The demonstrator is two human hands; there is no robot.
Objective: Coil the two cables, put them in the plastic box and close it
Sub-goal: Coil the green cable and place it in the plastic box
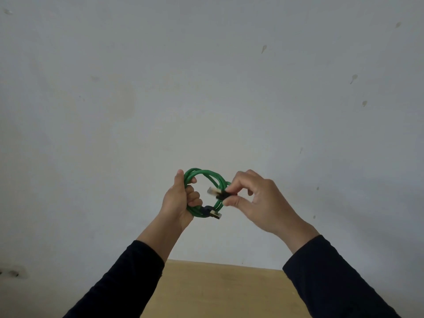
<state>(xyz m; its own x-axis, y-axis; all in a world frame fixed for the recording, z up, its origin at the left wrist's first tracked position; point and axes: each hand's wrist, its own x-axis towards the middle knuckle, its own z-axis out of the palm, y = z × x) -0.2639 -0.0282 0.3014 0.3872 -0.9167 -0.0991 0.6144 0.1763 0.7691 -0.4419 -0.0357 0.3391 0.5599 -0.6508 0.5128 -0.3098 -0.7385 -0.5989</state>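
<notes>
A green cable is wound into a small coil and held up in the air in front of a wall. My left hand is closed around the coil's left side, thumb up. One plug end sticks out at the bottom by that hand. My right hand pinches the black boot of the other plug between thumb and forefinger at the coil's right side. The second cable and the plastic box are out of view.
A light wooden table top shows at the bottom, between my dark sleeves. Behind everything is a pale grey wall with small marks. A wall socket sits low at the left.
</notes>
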